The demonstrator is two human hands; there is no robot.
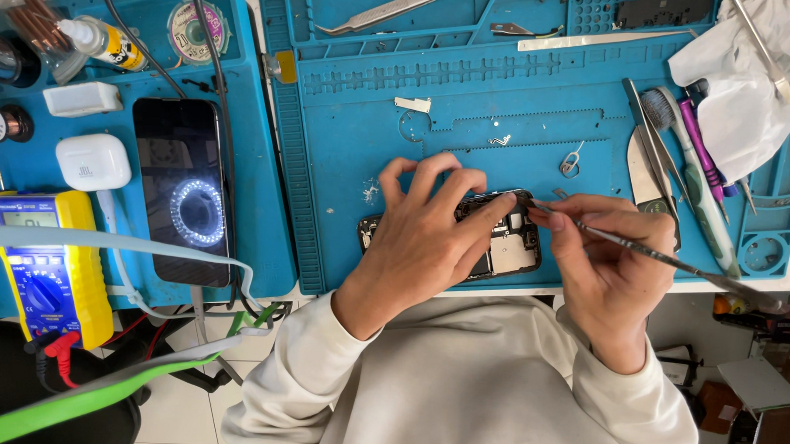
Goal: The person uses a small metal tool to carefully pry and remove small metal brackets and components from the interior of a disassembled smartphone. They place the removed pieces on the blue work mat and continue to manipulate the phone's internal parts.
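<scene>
An opened phone (510, 245) with its insides showing lies on the blue work mat (469, 119), close to the front edge. My left hand (425, 241) lies over the phone's left part and holds it down, fingers curled along its top edge. My right hand (599, 273) grips a thin metal tool (648, 250) like a pen. Its tip touches the phone's upper right corner, right by my left fingertips.
Left: a second blue mat (264, 217) with a dark phone (184, 193), a white earbud case (92, 161) and a yellow multimeter (48, 267). Right: a brush (690, 171), blades, a white cloth (741, 76). Tweezers (389, 10) lie at the back; small screws and clips (572, 158) sit mid-mat.
</scene>
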